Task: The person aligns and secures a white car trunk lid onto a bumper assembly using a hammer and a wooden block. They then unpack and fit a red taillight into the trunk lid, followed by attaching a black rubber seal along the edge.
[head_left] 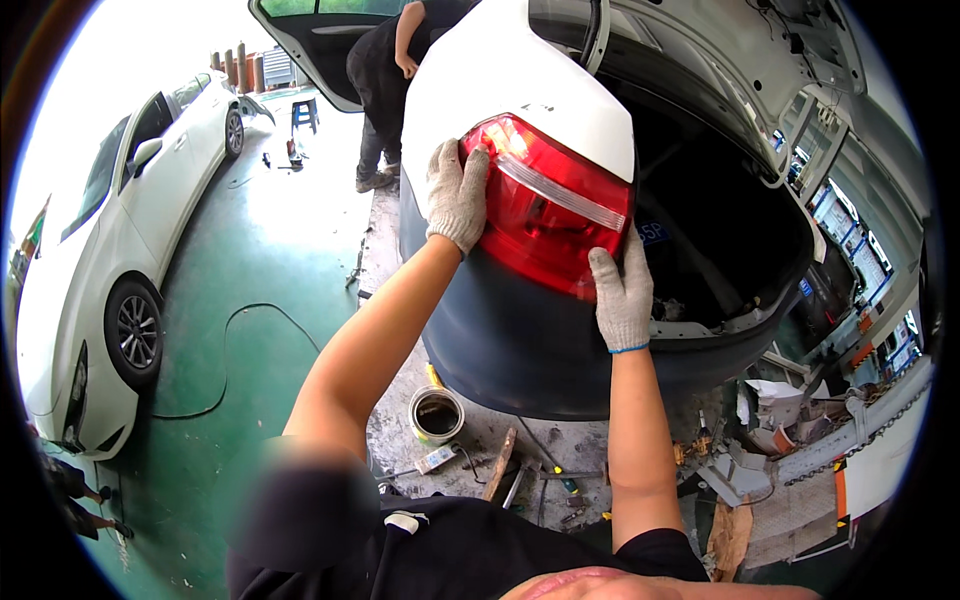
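A red tail light (555, 240) with a pale strip across it sits at the rear corner of a white car body (480, 75), above the dark bumper (510, 345). My left hand (457, 200), in a knitted work glove, grips its left edge, fingers lying over the red lens. At its lower right edge, my right hand (622, 295), gloved too, holds it with the thumb on the lens and the fingers around the side facing the open trunk (715, 230). The back of the light is hidden, so I cannot tell if it is fully seated.
Below the bumper stand an open can (436, 415) and scattered tools, including a screwdriver (568, 482). Another person (375, 100) stands beside the open car door (310, 40). A second white car (130, 240) is at left. A cable (226, 360) crosses the green floor. Scrap parts lie at right.
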Tool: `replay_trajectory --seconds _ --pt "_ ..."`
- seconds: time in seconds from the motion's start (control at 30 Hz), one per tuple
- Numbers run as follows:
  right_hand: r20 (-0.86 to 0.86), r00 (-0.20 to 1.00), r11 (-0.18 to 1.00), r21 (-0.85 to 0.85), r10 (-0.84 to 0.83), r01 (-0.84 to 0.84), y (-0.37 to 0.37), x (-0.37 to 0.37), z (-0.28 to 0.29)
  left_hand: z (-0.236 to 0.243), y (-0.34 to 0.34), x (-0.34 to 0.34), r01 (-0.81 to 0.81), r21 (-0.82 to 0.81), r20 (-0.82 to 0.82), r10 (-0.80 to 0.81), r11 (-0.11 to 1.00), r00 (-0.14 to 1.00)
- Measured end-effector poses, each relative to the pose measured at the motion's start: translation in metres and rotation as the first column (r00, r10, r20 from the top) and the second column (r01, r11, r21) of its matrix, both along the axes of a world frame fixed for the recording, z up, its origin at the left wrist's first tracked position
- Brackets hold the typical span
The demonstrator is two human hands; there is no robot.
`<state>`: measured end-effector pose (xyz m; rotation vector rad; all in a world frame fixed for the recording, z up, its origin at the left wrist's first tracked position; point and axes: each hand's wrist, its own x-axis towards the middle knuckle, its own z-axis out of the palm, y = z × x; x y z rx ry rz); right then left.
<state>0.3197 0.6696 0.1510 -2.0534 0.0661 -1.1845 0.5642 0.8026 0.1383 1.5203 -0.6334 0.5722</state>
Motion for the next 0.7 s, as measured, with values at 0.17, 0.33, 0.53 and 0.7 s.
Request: replay_trajectory --seconds 0.17,0.33,0.53,0.7 --pt "0.032 0.995 0.995 0.031 -0.091 0.090 0.013 0.001 -0.003 0.000 0.010 0.008 -0.072 0.050 -0.121 0.078 0.996 0.990" --pt "0.053 0.977 0.968 0.155 -0.207 0.197 0.029 0.005 -0.015 0.017 0.020 0.012 -0.059 0.005 -0.190 0.059 0.998 0.980" --pt "0.015 0.981 0.945 0.271 -0.194 0.183 0.043 0.002 -0.019 -0.001 0.018 -0.018 0.115 -0.048 -0.086 -0.118 0.992 0.989" --pt "-0.088 0.934 0.938 -0.003 -0.345 0.347 0.049 0.002 0.002 -0.050 0.016 -0.022 0.083 0.013 0.134 -0.084 0.996 0.987"
